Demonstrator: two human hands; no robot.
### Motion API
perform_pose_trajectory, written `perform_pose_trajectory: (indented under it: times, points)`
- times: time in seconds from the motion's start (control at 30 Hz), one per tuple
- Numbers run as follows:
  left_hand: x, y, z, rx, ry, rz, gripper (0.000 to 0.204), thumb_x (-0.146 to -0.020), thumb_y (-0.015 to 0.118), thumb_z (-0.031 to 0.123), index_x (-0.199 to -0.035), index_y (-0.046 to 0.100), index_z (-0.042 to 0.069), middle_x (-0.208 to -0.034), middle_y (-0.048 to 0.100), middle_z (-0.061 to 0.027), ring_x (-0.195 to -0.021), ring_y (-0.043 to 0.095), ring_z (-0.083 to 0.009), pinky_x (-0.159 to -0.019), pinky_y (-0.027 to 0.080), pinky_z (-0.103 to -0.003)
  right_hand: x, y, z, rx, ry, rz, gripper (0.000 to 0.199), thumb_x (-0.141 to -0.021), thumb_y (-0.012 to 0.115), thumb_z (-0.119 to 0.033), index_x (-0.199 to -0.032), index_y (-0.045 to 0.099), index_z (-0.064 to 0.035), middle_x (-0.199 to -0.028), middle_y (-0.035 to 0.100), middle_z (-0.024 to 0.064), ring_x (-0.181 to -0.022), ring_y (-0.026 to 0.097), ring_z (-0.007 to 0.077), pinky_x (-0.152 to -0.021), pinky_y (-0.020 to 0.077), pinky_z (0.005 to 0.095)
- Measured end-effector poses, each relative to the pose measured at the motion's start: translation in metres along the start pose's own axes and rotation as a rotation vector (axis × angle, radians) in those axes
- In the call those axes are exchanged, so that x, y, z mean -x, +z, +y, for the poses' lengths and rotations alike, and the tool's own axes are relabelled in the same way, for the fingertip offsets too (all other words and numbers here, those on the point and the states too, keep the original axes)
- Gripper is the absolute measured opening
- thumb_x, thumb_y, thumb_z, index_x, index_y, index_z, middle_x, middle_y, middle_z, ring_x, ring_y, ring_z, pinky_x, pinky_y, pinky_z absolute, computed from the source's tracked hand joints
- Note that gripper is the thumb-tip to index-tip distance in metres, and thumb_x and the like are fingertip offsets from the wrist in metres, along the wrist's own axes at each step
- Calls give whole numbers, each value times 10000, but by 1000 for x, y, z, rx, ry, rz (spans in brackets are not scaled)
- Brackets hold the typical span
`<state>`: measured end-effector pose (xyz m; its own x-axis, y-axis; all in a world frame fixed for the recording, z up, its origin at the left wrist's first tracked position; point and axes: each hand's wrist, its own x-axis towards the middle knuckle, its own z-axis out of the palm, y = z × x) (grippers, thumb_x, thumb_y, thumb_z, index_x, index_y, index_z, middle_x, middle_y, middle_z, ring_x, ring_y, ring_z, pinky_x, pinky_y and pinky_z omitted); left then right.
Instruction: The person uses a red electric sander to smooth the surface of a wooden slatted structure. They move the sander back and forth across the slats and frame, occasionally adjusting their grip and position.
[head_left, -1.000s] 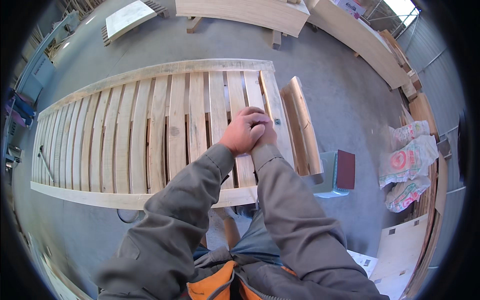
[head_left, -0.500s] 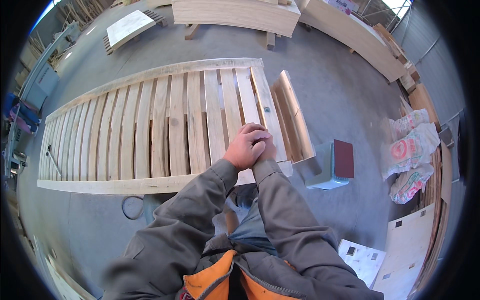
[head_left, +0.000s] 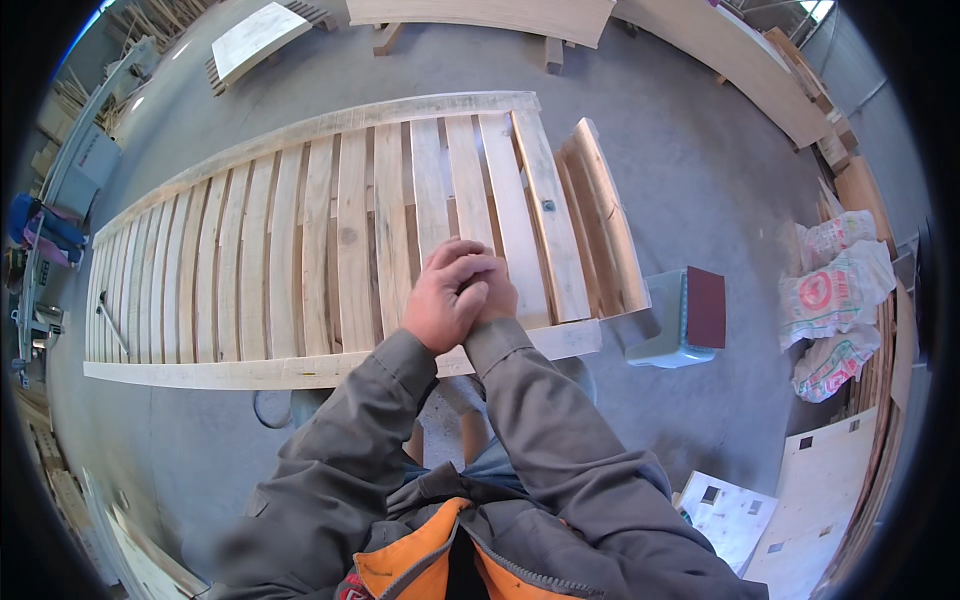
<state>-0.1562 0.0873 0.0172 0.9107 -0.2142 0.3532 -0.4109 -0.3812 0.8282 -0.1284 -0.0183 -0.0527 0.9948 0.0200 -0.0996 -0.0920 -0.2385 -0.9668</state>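
My left hand (head_left: 444, 297) and my right hand (head_left: 498, 293) are clasped together, the left one's fingers folded over the right. Whatever lies inside or beneath them, if anything, is hidden. They are over the near right part of a long wooden slatted frame (head_left: 352, 215), close to its near rail (head_left: 330, 370). Pale slats run from the near rail to the far rail, with narrow gaps between them. A hammer-like tool (head_left: 112, 322) lies on the frame's far left end.
Beyond the frame's right end stand a grooved wooden piece (head_left: 608, 215) and a light blue plastic stool (head_left: 660, 335) with a dark red board (head_left: 706, 308) on it. White sacks (head_left: 835, 290) lean at the right. Large boards (head_left: 480, 10) rest on blocks at the back.
My clasped hands have shifted left along the frame, away from its right end. The view has moved slightly, and the hands remain together.
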Motion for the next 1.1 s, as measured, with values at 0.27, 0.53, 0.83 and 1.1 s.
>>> perform_pose_trajectory:
  times: [0.27,0.53,0.83,1.1]
  points:
    - [-64,-26,-40,26,-10,17,362,-914,614,135,-1221,767,20,-1402,644,-182,-1345,584,-363,-1182,455,-460,-86,16,5,-923,287,-24,442,-1105,365,-361,-1244,673,-77,-1267,703,120,-1174,662,243,-1009,538,328]
    - [-129,-59,-88,56,-19,52,360,-924,618,161,-1212,773,12,-1368,669,-187,-1292,625,-353,-1144,484,-439,-160,56,-54,-1106,350,127,441,-1092,356,-380,-1118,683,-86,-1142,740,102,-1075,688,266,-928,547,358]
    - [-217,-78,-142,124,9,54,375,-920,608,206,-1169,794,-3,-1339,698,-181,-1292,630,-327,-1154,470,-397,-285,69,-27,374,5,120,404,-1062,581,-419,-1390,668,-199,-1395,702,76,-1255,709,270,-1005,592,362]
    - [-286,-78,-180,-91,295,25,348,-952,580,218,-1140,799,23,-1286,766,-162,-1276,636,-342,-1151,484,-405,-309,42,-100,1257,-191,70,585,-894,761,-460,-1431,667,-248,-1447,688,68,-1322,677,251,-1084,571,358]
